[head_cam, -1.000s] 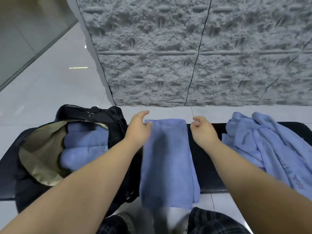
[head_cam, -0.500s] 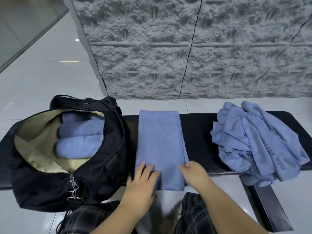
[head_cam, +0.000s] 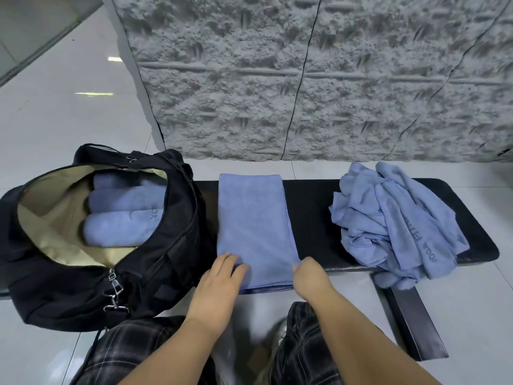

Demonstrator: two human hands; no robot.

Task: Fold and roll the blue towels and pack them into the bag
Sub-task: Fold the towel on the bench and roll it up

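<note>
A blue towel point(head_cam: 254, 226), folded into a long strip, lies flat across the black bench point(head_cam: 312, 218). My left hand point(head_cam: 219, 282) rests on its near left corner with the fingers laid flat. My right hand point(head_cam: 309, 276) has its fingers curled at the near right corner and pinches the edge. To the left stands the black bag point(head_cam: 177, 245), wide open, with rolled blue towels point(head_cam: 119, 229) inside against its beige lining. A heap of loose blue towels point(head_cam: 394, 223) sits at the bench's right end.
A rough grey stone wall point(head_cam: 305, 79) rises behind the bench. Glossy white floor tiles point(head_cam: 69, 112) surround it. My knees in dark plaid trousers point(head_cam: 302, 345) are just below the bench's front edge. The bench leg point(head_cam: 410, 323) juts out at lower right.
Both hands came back from the towel's far end to its near end, sliding along it. The view has tilted down, so the whole bag now shows.
</note>
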